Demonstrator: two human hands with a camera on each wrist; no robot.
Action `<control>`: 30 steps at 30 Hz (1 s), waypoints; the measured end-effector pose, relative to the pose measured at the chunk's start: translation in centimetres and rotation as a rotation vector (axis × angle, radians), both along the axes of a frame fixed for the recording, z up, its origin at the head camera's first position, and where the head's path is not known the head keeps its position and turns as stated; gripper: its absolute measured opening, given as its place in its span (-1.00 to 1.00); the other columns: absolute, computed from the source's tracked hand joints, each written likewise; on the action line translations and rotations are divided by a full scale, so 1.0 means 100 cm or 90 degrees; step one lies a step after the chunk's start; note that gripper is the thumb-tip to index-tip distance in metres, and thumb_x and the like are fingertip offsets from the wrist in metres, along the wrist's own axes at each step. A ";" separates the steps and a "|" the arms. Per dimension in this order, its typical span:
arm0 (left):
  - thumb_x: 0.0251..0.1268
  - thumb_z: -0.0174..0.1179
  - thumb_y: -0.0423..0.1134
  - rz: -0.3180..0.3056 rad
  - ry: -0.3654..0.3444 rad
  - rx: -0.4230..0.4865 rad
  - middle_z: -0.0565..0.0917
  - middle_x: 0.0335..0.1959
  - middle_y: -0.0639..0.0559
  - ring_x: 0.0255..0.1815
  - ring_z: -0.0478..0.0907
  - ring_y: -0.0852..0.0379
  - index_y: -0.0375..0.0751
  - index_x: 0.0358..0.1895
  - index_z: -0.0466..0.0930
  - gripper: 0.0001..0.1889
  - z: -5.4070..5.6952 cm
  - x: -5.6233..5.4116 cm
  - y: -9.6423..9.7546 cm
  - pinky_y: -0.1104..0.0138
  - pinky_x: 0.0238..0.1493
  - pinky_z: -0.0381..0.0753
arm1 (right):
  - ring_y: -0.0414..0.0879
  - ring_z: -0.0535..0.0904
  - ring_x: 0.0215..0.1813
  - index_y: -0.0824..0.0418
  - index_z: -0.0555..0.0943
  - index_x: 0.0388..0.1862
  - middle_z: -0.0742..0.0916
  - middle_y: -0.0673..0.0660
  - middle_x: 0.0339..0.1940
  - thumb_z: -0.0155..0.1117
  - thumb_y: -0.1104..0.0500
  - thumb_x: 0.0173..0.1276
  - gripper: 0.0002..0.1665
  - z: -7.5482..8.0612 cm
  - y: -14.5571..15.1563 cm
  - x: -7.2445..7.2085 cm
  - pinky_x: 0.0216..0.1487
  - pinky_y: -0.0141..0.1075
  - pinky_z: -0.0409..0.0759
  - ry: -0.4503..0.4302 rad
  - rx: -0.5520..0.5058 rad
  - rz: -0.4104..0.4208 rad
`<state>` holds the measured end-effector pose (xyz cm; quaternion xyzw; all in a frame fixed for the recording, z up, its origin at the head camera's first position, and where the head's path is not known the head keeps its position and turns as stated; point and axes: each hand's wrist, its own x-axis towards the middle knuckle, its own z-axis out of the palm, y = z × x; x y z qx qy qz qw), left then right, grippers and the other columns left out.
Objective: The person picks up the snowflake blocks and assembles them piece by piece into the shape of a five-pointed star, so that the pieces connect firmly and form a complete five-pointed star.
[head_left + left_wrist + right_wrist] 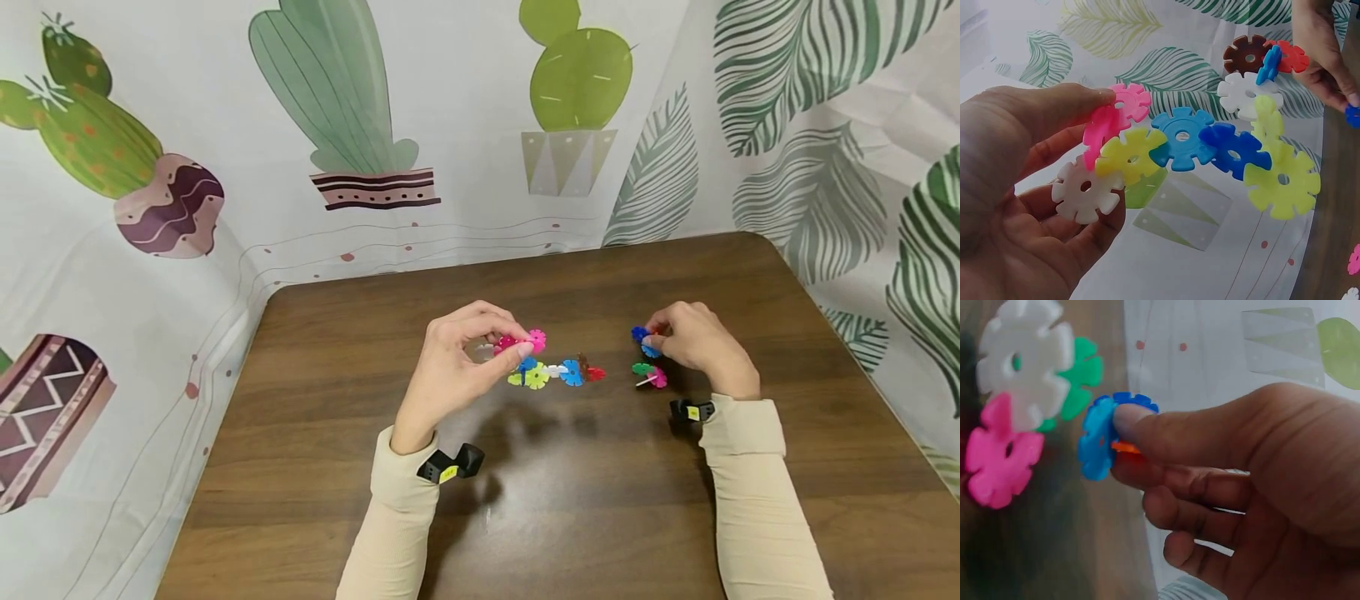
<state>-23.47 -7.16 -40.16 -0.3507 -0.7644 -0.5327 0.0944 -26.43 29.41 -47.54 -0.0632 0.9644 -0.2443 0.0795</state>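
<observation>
My left hand (450, 358) pinches a pink flower-shaped disc (1100, 128) between thumb and fingers. It belongs to a chain of interlocking plastic discs: white (1104, 197), yellow (1116, 150), light blue (1197, 150), dark blue (1247, 157), lime, brown and red ones. The chain stretches rightward, held above the table in the head view. At the right, my right hand (697, 342) pinches a small cluster, with a light blue disc (1094, 450), a dark blue disc (1138, 399) and an orange disc (1125, 447) partly hidden by the fingers.
Just in front of the right hand lies a joined group of a green disc (642, 368), a pink disc (658, 379) and a white disc (1047, 375). The brown wooden table (585, 517) meets a cactus-and-leaf printed cloth (472, 108) along its back.
</observation>
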 end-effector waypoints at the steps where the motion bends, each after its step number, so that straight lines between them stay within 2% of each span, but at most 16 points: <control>1: 0.27 0.56 -0.26 -0.001 0.000 0.001 0.76 -0.22 0.16 -0.22 0.67 0.23 -0.02 -0.22 0.84 -0.91 0.000 0.000 0.000 0.36 -0.14 0.73 | 0.09 0.65 -0.19 0.36 0.80 -0.05 0.84 0.26 -0.22 0.44 0.19 0.47 -0.76 0.002 -0.001 0.001 -0.27 -0.17 0.57 0.015 -0.010 0.002; 6: 0.28 0.55 -0.26 -0.001 0.000 0.001 0.76 -0.22 0.16 -0.22 0.68 0.23 -0.01 -0.22 0.84 -0.91 0.001 0.000 0.000 0.36 -0.14 0.73 | -0.07 0.60 -0.29 0.29 0.83 -0.08 0.85 0.17 -0.28 0.47 0.14 0.47 -0.78 0.016 -0.009 0.007 -0.33 -0.35 0.50 0.102 -0.096 0.005; 10: 0.28 0.56 -0.27 0.000 0.002 -0.001 0.77 -0.22 0.16 -0.22 0.68 0.23 -0.03 -0.21 0.84 -0.91 0.001 0.000 -0.001 0.36 -0.13 0.74 | -0.17 0.58 -0.33 0.23 0.85 -0.09 0.85 0.13 -0.28 0.52 0.14 0.44 -0.81 0.028 -0.020 0.014 -0.35 -0.42 0.54 0.144 -0.215 -0.002; 14: 0.27 0.56 -0.28 0.001 0.001 -0.003 0.77 -0.22 0.15 -0.20 0.69 0.23 -0.04 -0.21 0.84 -0.90 0.001 0.000 -0.001 0.36 -0.12 0.76 | -0.21 0.63 -0.37 0.20 0.85 -0.10 0.85 -0.01 -0.32 0.53 0.17 0.43 -0.86 0.040 -0.031 0.021 -0.36 -0.40 0.61 0.145 -0.337 -0.003; 18: 0.27 0.57 -0.28 -0.001 0.000 -0.005 0.77 -0.22 0.14 -0.19 0.70 0.23 -0.05 -0.21 0.84 -0.90 0.001 0.001 -0.001 0.36 -0.10 0.78 | -0.24 0.66 -0.39 0.23 0.83 -0.11 0.84 -0.17 -0.36 0.52 0.24 0.43 -0.89 0.052 -0.041 0.028 -0.37 -0.39 0.62 0.142 -0.416 0.017; 27: 0.23 0.58 -0.33 -0.014 -0.010 -0.008 0.78 -0.22 0.12 -0.18 0.70 0.22 -0.08 -0.19 0.84 -0.86 0.002 0.001 0.001 0.33 -0.09 0.80 | -0.23 0.54 -0.48 0.34 0.79 -0.17 0.82 -0.07 -0.41 0.43 0.43 0.42 -0.93 0.070 -0.062 0.043 -0.55 -0.31 0.45 0.138 -0.552 0.112; 30: 0.23 0.58 -0.35 -0.018 -0.010 -0.007 0.78 -0.22 0.11 -0.18 0.71 0.21 -0.09 -0.19 0.84 -0.85 0.002 0.001 0.002 0.32 -0.09 0.81 | -0.19 0.60 -0.44 0.34 0.80 -0.16 0.82 -0.05 -0.38 0.42 0.43 0.42 -0.92 0.072 -0.067 0.046 -0.48 -0.34 0.56 0.131 -0.552 0.144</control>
